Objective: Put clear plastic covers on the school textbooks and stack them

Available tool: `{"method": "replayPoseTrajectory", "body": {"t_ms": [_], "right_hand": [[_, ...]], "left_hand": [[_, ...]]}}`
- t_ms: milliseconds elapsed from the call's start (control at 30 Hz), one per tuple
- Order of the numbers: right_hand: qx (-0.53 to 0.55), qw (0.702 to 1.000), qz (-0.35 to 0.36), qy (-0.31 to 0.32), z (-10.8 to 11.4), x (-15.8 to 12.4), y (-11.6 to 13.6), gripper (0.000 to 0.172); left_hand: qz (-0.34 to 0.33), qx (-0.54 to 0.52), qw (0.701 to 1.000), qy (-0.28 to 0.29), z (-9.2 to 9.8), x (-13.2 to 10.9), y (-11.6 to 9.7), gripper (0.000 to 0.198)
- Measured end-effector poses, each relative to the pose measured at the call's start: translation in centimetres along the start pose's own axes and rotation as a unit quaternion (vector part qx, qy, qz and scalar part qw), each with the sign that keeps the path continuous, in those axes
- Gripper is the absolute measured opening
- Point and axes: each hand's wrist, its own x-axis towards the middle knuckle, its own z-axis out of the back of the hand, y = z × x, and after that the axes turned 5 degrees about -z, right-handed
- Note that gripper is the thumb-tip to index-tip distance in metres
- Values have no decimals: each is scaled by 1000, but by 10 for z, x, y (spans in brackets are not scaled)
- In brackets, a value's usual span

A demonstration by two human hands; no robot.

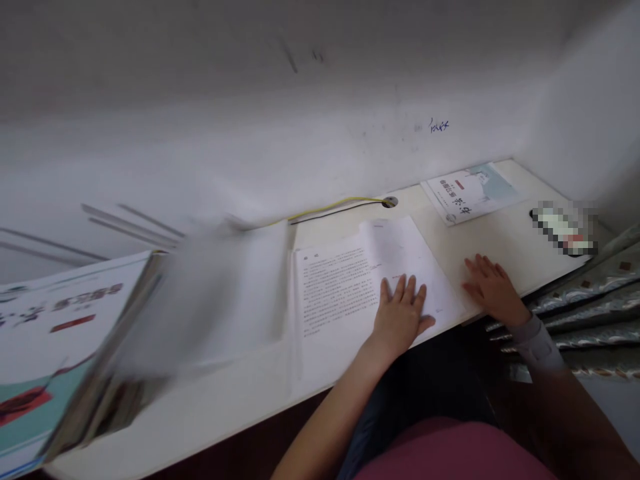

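My left hand [400,313] lies flat with fingers spread on a printed sheet [430,267], near its lower right part. Under and beside that sheet is another page of dense print [335,287], the two overlapping like an open booklet or stack. My right hand [490,287], with a pale band at the wrist, is over the white desk to the right of the papers, fingers stretched and holding nothing. Left of the printed pages, a blurred white sheaf of paper [225,300] appears in motion or smeared; its print cannot be read.
A stack of books [65,320] stands at the desk's left end. A booklet with a teal and white cover [470,190] lies at the back right, near a pixelated phone-like object [564,228]. Yellow and black cables [340,203] run along the wall into a round hole [389,202].
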Motion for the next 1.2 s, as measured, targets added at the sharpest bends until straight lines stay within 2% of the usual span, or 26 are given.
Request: {"method": "replayPoseTrajectory", "body": {"t_ms": [67,200,367,500,600,667,733,800,867,967,1200], "right_hand": [[8,1000,-4,8,-3,16,-1,55],[58,996,54,34,-10,37,11,57],[91,992,68,47,-11,36,24,57],[120,988,92,42,14,17,35,60],[81,991,101,-16,36,1,46,62],[46,994,92,-46,41,-6,49,61],[18,996,69,-50,34,-9,45,60],[8,999,38,-36,18,-10,36,63],[20,999,16,-22,0,-10,25,69],[61,998,21,-17,-17,-11,13,75],[94,995,22,-26,-16,-11,13,79]], "left_hand": [[1,-3,1000,0,-2,0,-1,62],[0,-7,1000,-11,-6,-3,-1,63],[-6,-8,1000,-27,-11,-3,2,63],[-18,-13,999,-25,-10,3,-2,65],[-20,-20,999,-24,-9,9,-6,66],[-20,-25,999,-23,-8,13,-8,67],[-21,-27,999,-24,-9,15,-9,66],[-23,-24,999,-23,-10,16,-9,66],[-24,-22,999,-18,-10,18,-9,66],[-24,-27,999,-5,-8,22,-12,68],[-25,-42,999,-5,-6,29,-17,74]]}}
